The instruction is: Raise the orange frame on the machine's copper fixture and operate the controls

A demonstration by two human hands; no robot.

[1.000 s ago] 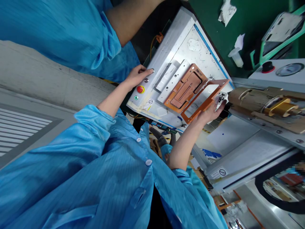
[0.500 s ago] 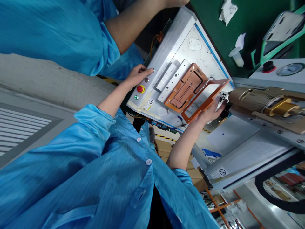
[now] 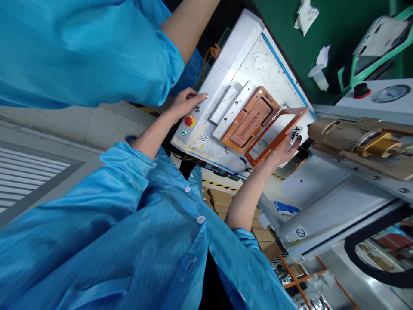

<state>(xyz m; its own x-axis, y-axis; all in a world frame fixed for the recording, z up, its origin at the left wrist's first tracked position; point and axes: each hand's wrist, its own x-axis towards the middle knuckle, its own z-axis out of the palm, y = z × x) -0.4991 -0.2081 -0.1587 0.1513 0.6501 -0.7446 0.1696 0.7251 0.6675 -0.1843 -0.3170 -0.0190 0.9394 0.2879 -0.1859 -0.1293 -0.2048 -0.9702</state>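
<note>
My left hand [image 3: 187,103] rests at the edge of the machine's white front panel [image 3: 222,64]. Its thumb is stretched out onto a round metal button; the other fingers bend partly out of sight. A second metal button [image 3: 197,109], a red emergency stop button [image 3: 189,121] and a green-lit button [image 3: 183,132] sit beside it. My right hand [image 3: 282,151] lies against the outer side of an orange hinged frame [image 3: 271,146], fingers apart. That frame stands tilted up beside the orange fixture base [image 3: 251,120], which has a phone-shaped recess.
Another person's blue sleeve [image 3: 129,51] and forearm reach in at upper left. A brass-coloured cylindrical machine part [image 3: 335,133] juts in from the right, near a pressure gauge [image 3: 391,93]. A small plastic cup [image 3: 319,78] and crumpled tissue [image 3: 306,16] lie on the green mat.
The other person's sleeve and forearm have moved to the right and lower in view. My hands stay almost in place, with the right fingers shifted slightly along the frame.
</note>
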